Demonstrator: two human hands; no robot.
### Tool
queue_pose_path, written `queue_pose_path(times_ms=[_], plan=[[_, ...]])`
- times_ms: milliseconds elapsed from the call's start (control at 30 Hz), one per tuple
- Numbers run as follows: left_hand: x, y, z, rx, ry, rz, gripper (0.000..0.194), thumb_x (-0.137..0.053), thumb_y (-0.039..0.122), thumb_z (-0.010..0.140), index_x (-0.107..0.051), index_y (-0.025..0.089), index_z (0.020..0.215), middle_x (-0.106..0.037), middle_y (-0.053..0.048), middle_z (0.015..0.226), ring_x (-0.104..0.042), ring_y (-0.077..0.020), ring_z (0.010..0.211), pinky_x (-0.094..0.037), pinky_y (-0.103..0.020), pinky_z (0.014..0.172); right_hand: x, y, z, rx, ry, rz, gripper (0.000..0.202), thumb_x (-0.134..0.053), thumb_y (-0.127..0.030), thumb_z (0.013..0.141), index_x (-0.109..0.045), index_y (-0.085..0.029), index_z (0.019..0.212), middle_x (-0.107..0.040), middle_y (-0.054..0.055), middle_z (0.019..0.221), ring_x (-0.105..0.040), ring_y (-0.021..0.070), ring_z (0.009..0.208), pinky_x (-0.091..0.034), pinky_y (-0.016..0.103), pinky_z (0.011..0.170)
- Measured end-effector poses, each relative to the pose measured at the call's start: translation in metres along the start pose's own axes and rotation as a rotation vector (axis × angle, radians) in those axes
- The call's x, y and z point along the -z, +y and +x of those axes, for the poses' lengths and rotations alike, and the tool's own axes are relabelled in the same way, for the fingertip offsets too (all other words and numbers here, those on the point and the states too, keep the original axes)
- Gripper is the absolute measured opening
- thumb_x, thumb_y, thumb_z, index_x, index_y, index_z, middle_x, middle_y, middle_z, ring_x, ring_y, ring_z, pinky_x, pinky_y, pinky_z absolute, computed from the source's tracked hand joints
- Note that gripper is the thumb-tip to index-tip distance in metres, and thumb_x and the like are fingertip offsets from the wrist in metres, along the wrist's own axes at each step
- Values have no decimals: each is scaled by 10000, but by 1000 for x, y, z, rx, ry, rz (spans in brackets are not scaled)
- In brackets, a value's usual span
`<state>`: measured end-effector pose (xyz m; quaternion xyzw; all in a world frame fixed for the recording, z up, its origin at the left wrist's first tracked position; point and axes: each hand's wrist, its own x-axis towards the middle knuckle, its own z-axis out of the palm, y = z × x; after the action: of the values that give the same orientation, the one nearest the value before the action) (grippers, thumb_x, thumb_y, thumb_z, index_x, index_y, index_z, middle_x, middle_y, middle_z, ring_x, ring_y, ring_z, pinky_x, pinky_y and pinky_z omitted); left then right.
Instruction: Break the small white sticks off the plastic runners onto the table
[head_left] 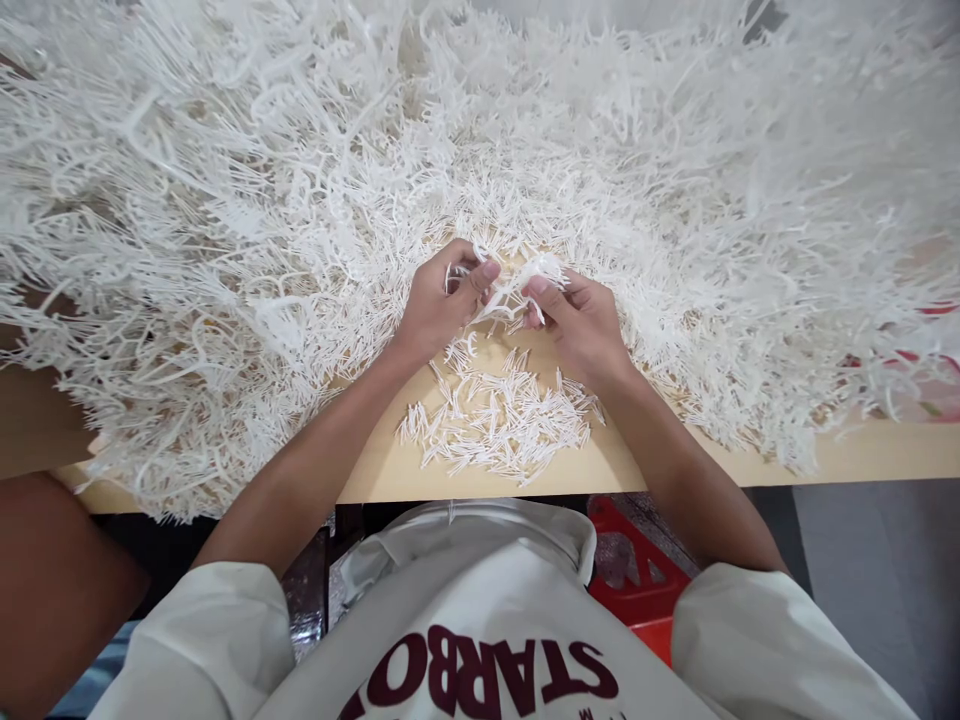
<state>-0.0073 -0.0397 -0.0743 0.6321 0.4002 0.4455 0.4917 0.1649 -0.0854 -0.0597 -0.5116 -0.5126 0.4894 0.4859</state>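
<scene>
Between my two hands is a white branched plastic piece (506, 300), made of thin curved strands with fine prongs. My left hand (446, 300) pinches its left part between thumb and fingers. With the thumb on top, my right hand (581, 315) grips the right part, where a small cluster of prongs sticks out. The fingers partly hide the piece. Below the hands, a loose scatter of short thin white sticks (510, 415) lies on the wooden tabletop (375, 475) close to my body.
A large tangled heap of similar white branched pieces (247, 200) surrounds my hands at the left, back and right. The table's front edge runs just before my shirt. A red plastic stool (641, 590) is below it. Another person's arm (60, 590) shows at the lower left.
</scene>
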Motion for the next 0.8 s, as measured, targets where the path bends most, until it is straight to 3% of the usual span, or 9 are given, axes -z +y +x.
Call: queue_pose_path(times_ms=[200, 400, 667, 800], plan=[[2, 0, 0, 11, 0, -35, 433, -451, 644, 853, -506, 214, 847, -554, 38, 627, -423, -11, 367, -301, -187, 359, -1, 1, 2, -70, 8, 115, 313, -713, -511, 735, -597, -224, 777, -573, -38, 692, -548, 77, 600, -525, 247, 629], [-1, -1, -1, -19, 89, -73, 428, -440, 652, 853, -499, 232, 914, -572, 8, 855, -446, 13, 405, -303, -175, 365, 0, 3, 4, -69, -1, 114, 300, -727, -468, 736, -584, -220, 827, -581, -28, 769, -549, 73, 635, -541, 252, 648], [1, -4, 2, -27, 113, -107, 440, -296, 674, 888, -443, 268, 972, -561, 12, 770, -481, -46, 465, -377, -200, 398, 5, 5, 5, -21, 52, 14, 285, -702, -473, 757, -585, -222, 822, -584, -22, 773, -560, 80, 643, -546, 252, 626], [-1, 2, 1, 12, 176, -249, 399, -254, 625, 926, -436, 272, 966, -564, 19, 735, -438, -56, 396, -366, -228, 361, 6, 7, 6, -22, 73, 35, 259, -692, -443, 771, -583, -217, 835, -593, -23, 795, -557, 69, 631, -547, 241, 631]])
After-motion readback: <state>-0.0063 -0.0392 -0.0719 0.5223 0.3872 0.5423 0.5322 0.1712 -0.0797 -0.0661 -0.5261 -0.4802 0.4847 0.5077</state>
